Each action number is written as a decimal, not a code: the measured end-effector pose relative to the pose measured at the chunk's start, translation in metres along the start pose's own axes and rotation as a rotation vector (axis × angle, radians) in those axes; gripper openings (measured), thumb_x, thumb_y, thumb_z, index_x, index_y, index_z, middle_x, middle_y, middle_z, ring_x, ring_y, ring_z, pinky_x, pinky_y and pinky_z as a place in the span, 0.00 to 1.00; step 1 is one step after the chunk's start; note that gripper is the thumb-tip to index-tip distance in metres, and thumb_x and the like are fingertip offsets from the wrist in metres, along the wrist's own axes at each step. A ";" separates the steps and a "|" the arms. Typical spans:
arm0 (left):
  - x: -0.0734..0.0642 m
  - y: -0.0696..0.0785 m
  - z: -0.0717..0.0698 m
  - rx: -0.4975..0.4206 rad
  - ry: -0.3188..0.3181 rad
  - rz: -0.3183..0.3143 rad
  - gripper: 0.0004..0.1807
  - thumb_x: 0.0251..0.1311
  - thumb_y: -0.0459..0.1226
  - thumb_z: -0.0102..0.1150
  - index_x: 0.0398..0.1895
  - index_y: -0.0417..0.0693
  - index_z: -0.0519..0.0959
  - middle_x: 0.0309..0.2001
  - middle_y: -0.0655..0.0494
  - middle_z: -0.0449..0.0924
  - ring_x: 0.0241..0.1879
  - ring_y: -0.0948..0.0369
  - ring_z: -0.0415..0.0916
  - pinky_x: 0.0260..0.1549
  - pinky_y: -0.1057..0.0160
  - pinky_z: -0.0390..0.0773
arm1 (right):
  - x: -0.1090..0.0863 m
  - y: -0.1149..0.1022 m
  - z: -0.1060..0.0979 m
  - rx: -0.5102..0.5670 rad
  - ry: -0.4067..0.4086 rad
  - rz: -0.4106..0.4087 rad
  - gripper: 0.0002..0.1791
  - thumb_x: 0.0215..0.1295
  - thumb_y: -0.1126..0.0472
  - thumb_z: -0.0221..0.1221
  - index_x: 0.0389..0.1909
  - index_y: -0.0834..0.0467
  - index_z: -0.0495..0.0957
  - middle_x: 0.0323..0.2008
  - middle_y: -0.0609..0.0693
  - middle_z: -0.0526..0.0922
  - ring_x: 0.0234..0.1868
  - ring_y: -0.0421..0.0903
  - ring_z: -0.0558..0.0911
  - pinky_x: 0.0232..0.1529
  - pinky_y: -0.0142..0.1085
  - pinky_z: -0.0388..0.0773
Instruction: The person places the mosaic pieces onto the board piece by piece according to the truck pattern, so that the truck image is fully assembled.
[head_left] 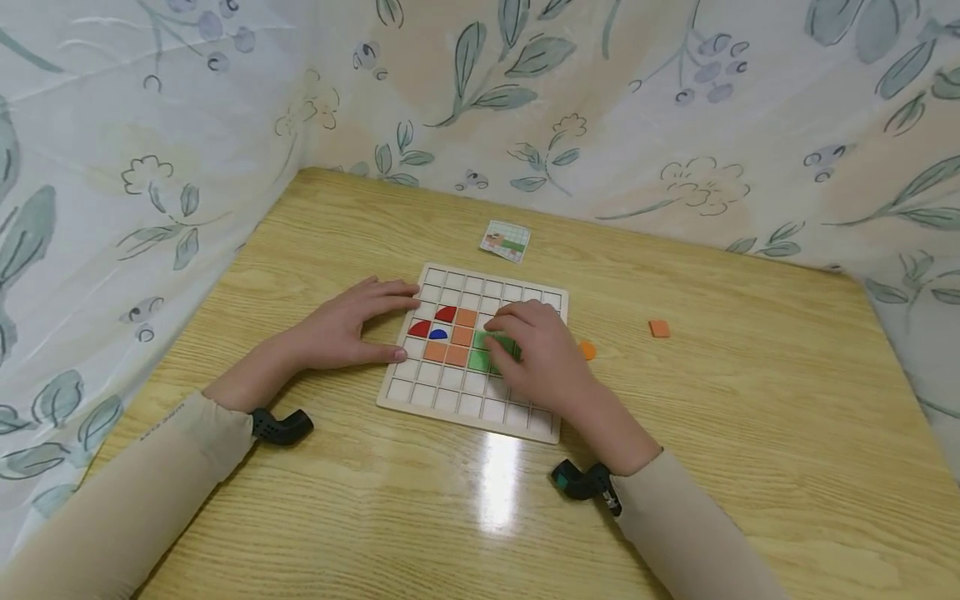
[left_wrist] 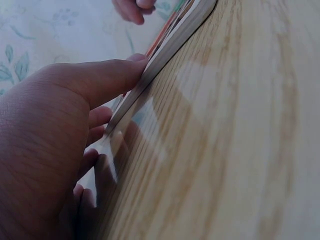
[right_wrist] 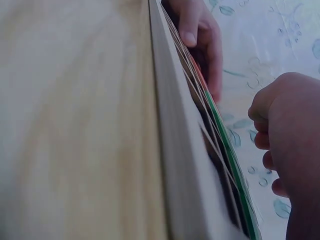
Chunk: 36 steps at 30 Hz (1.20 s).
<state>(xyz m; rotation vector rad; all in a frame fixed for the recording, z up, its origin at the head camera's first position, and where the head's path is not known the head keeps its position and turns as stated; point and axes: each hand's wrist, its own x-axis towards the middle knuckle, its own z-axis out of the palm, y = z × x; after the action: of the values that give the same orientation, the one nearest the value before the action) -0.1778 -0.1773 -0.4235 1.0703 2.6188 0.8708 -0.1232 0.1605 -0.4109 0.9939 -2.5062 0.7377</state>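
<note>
A wooden grid board [head_left: 468,406] lies on the table in the head view. Orange squares [head_left: 457,355], red quarter-round pieces [head_left: 446,314], a blue half-round piece [head_left: 438,334] and green pieces [head_left: 478,360] sit in its cells. My left hand [head_left: 337,327] rests at the board's left side, fingers spread, thumb on the rim; the left wrist view shows that thumb [left_wrist: 117,77] against the edge. Over the green pieces is my right hand [head_left: 543,358], fingers loosely bent and thumb apart, covering part of them. In the right wrist view this hand [right_wrist: 295,130] is above the board, with nothing visible in it.
A small printed pattern card [head_left: 506,241] lies behind the board. To the right are an orange round piece [head_left: 588,351], partly beside my right hand, and a loose orange square [head_left: 659,329]. Patterned cloth [head_left: 600,108] hangs behind the wooden table [head_left: 750,400] and at its sides.
</note>
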 end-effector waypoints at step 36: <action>0.000 0.004 0.000 -0.002 -0.013 -0.027 0.43 0.66 0.56 0.76 0.81 0.55 0.73 0.86 0.60 0.59 0.87 0.49 0.47 0.85 0.41 0.41 | -0.071 0.058 -0.058 -0.107 0.103 0.117 0.07 0.68 0.67 0.69 0.43 0.65 0.89 0.43 0.59 0.88 0.47 0.62 0.84 0.52 0.56 0.81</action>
<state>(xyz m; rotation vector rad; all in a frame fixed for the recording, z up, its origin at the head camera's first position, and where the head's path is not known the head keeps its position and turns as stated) -0.1755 -0.1751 -0.4207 1.0335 2.6146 0.8578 -0.1078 0.2678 -0.4181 0.7595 -2.5019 0.6619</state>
